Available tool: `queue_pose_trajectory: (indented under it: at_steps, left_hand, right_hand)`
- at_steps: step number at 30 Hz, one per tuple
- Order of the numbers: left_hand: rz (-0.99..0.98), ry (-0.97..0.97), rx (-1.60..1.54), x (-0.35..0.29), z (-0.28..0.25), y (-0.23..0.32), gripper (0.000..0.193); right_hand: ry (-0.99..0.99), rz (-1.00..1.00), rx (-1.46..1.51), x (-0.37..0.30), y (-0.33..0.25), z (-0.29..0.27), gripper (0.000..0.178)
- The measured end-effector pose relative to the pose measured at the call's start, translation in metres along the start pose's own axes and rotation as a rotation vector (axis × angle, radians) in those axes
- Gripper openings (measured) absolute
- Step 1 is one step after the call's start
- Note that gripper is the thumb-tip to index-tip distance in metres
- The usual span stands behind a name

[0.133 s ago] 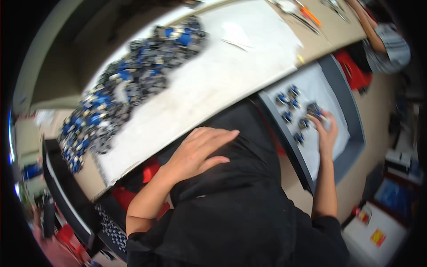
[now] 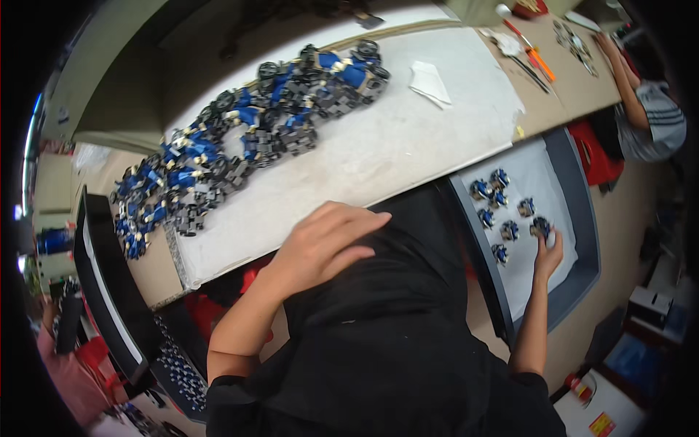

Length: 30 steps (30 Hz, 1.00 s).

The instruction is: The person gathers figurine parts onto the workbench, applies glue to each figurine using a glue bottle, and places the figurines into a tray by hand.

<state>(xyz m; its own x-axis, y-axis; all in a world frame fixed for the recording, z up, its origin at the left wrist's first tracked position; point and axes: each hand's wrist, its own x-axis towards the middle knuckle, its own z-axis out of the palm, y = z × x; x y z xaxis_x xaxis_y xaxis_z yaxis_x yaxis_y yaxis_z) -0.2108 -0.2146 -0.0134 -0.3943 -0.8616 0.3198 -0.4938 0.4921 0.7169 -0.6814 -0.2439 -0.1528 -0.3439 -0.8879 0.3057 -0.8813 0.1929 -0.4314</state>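
My right hand [image 2: 551, 253] reaches into the grey tray [image 2: 587, 240] at the right. Its fingers are closed on a small toy vehicle [image 2: 540, 226] with dark and blue parts. Just beyond it lies another toy vehicle [image 2: 526, 207], apart from my fingers, and several more are grouped toward the tray's left side. My left hand [image 2: 331, 240] hangs over my dark-clothed lap near the table's front edge, fingers stretched out, holding nothing. A long heap of similar toy vehicles [image 2: 255, 146], blue, grey and cream with black wheels, covers the table's left and far part.
White paper [image 2: 378, 146] covers much of the table. Folded white paper [image 2: 431, 84] lies on it. An orange-handled tool [image 2: 541, 64] and metal tools are at the far right, near another person's arm [image 2: 628, 80]. A dark bin [image 2: 109, 284] stands left, above a tray of small parts [image 2: 182, 375].
The view has shifted, so things sit lower and further right. My right hand has drawn nearer within the tray; a toy vehicle beyond it now shows clear. My left hand keeps its pose.
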Motion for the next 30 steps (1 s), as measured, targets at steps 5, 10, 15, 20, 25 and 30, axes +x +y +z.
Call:
queue_pose_trajectory:
  at_steps: [5, 10, 15, 20, 25, 30]
  left_hand:
    - [-0.027, 0.399, 0.4, 0.041, -0.044, -0.013, 0.03]
    - [-0.178, 0.372, 0.628, 0.109, -0.038, -0.038, 0.046]
    - [-0.377, 0.174, 0.767, 0.131, -0.027, -0.05, 0.057]
    - [-0.039, 0.28, 0.8, 0.111, -0.002, -0.057, 0.053]
    - [0.115, 0.197, 0.701, 0.089, 0.021, -0.026, 0.067]
    - [0.082, 0.151, 0.653, 0.079, 0.019, -0.019, 0.07]
  right_hand:
    - [-0.02, -0.006, -0.153, -0.038, 0.083, 0.045, 0.033]
    - [0.097, -0.124, -0.02, -0.031, 0.026, 0.03, 0.034]
    - [0.216, -0.234, 0.271, -0.017, -0.051, 0.001, 0.031]
    - [0.116, -0.334, 0.67, -0.004, -0.158, 0.0, 0.033]
    - [-0.035, -0.557, 0.879, -0.001, -0.24, 0.006, 0.045]
    - [-0.213, -0.53, 1.133, -0.014, -0.263, 0.008, 0.052]
